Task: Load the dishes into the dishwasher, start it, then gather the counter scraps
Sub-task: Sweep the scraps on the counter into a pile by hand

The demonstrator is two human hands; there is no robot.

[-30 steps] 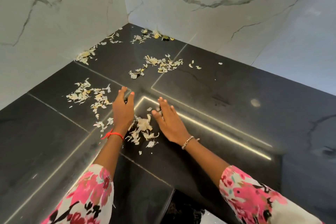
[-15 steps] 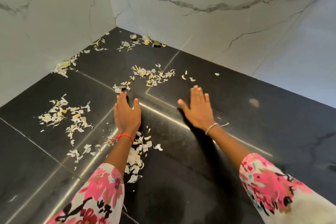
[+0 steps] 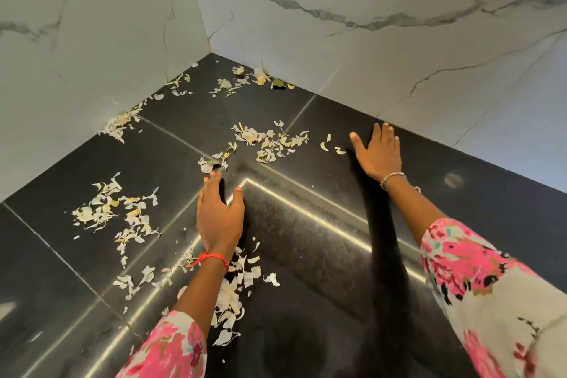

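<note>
Pale, papery scraps lie scattered over the black stone counter [image 3: 322,255]. My left hand [image 3: 219,215] lies flat with straight fingers, its fingertips at a small scrap cluster [image 3: 211,163]. A gathered heap of scraps [image 3: 233,294] sits below its wrist. My right hand [image 3: 379,153] is spread flat on the counter farther back, just right of two loose bits [image 3: 333,147] and a wider scrap patch [image 3: 270,141]. Neither hand holds anything.
More scraps lie at the left [image 3: 119,215], along the left wall [image 3: 121,123] and in the far corner [image 3: 245,80]. White marble walls [image 3: 368,24] close the counter on two sides. A pale spot [image 3: 452,179] marks the counter at right.
My right hand has slid away from the heap to the far right, near the back wall. My left hand has reached forward, leaving the heap behind its wrist.
</note>
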